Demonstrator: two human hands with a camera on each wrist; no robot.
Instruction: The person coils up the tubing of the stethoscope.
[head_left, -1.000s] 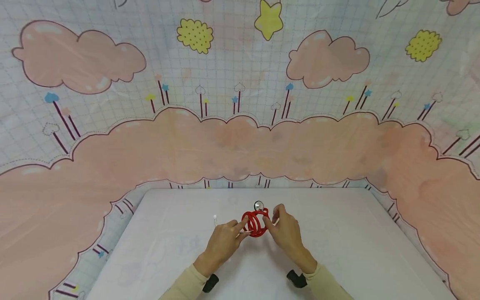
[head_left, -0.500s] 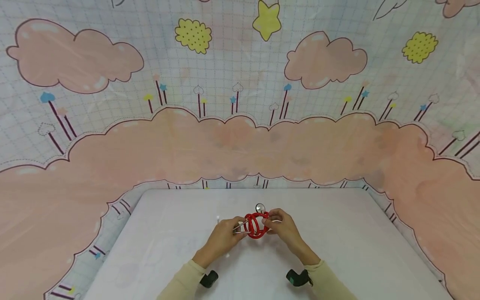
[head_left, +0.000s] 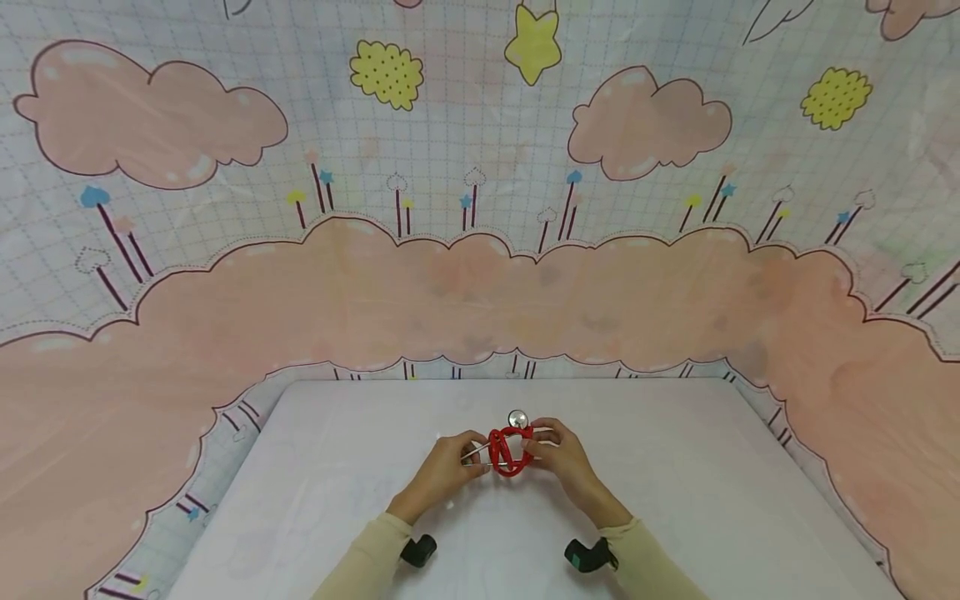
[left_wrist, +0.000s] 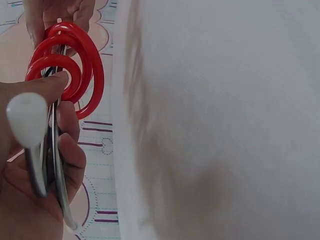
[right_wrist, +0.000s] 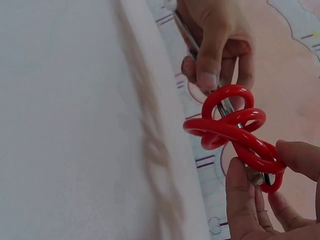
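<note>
A stethoscope with coiled red tubing (head_left: 496,458) is held in the air between both hands. My left hand (head_left: 441,473) grips its metal ear tubes (left_wrist: 56,170), thumb along them, at the left end of the coil. One white ear tip (left_wrist: 27,120) sticks out close to the left wrist camera. With thumb and fingers my right hand (head_left: 567,465) pinches the opposite end of the red loops (right_wrist: 255,157). Beyond that end the round, shiny chest piece (head_left: 517,418) shows in the head view; in the right wrist view it is mostly hidden by fingers and tubing.
Below the hands lies a white tabletop (head_left: 360,517). A cloth printed with clouds and stars (head_left: 480,300) hangs behind and around it. Black wrist cameras (head_left: 418,551) sit at both cuffs.
My left fingers have drawn back from the red coil onto the ear tubes, which show more now. The right fingers, earlier partly lifted, have closed on the tubing near the chest piece.
</note>
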